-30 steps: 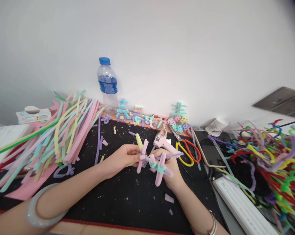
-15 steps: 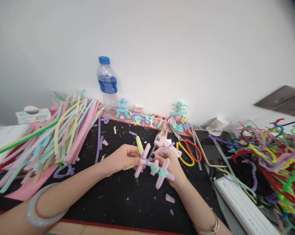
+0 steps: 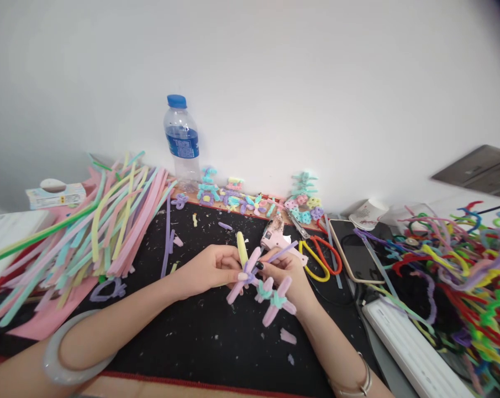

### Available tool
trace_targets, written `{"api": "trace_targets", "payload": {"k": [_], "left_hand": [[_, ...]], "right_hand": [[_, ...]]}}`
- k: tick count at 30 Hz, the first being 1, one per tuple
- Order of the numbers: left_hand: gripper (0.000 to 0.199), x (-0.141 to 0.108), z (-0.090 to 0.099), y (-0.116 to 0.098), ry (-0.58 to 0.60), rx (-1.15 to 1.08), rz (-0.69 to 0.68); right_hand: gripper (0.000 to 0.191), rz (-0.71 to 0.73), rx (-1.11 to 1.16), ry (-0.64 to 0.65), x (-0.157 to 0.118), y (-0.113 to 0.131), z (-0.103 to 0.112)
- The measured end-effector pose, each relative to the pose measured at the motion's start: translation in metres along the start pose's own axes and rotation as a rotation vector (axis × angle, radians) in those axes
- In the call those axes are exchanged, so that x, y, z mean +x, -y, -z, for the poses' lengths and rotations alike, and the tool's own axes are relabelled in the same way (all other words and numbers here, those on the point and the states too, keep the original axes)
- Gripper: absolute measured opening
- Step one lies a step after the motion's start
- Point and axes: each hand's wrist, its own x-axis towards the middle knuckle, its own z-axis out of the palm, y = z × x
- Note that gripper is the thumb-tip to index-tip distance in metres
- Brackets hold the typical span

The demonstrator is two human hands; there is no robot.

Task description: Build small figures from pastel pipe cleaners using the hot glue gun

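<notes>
Over the black mat (image 3: 183, 342), my left hand (image 3: 210, 271) pinches the left end of a pipe-cleaner piece (image 3: 278, 301) made of pink, purple and mint parts. A yellow loop (image 3: 242, 249) sticks up beside the left fingertips. My right hand (image 3: 289, 276) grips the same piece near its purple joint, thumb and finger together. A thin purple strand (image 3: 283, 251) slants up to the right from the right fingertips. The pink and mint end hangs below the right hand. Just behind that hand lies a pink glue gun (image 3: 275, 237).
Scissors (image 3: 320, 258), a phone (image 3: 357, 251) and a white power strip (image 3: 415, 348) lie to the right, near a colourful pipe-cleaner heap (image 3: 477, 276). Pastel strips (image 3: 121, 221) cover the left. A bottle (image 3: 182, 143) and small pipe-cleaner figures (image 3: 256, 204) stand along the wall.
The pipe-cleaner piece has tilted a little, and its yellow loop has shifted slightly right and more upright. Both hands stay nearly in place and keep their hold.
</notes>
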Motion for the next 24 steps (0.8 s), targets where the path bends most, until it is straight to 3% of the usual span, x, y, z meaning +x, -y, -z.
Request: {"api": "trace_targets", "payload": {"k": [5,10,15,18,21,24], "left_hand": [[0.020,-0.001,-0.001,-0.003,0.030,0.060,0.039],[0.020,-0.001,0.000,-0.002,-0.016,0.127,0.059],[0.020,0.001,0.000,0.002,-0.102,0.169,0.047],[0.018,0.001,-0.002,0.002,-0.164,0.179,0.038],[0.019,0.001,-0.003,0.001,-0.247,0.135,0.023],[0.020,0.003,-0.003,0.002,-0.296,0.003,-0.016]], "right_hand": [[0.015,0.053,-0.067,-0.003,0.000,0.000,0.001],[0.016,0.198,-0.246,0.020,-0.003,0.007,0.003],[0.007,0.574,-0.637,-0.033,-0.010,0.014,0.000],[0.016,0.803,-0.825,-0.014,-0.016,0.018,-0.005],[0.023,0.926,-0.912,0.041,-0.021,0.018,-0.011],[0.023,0.957,-0.965,0.059,-0.024,0.015,-0.014]]}}
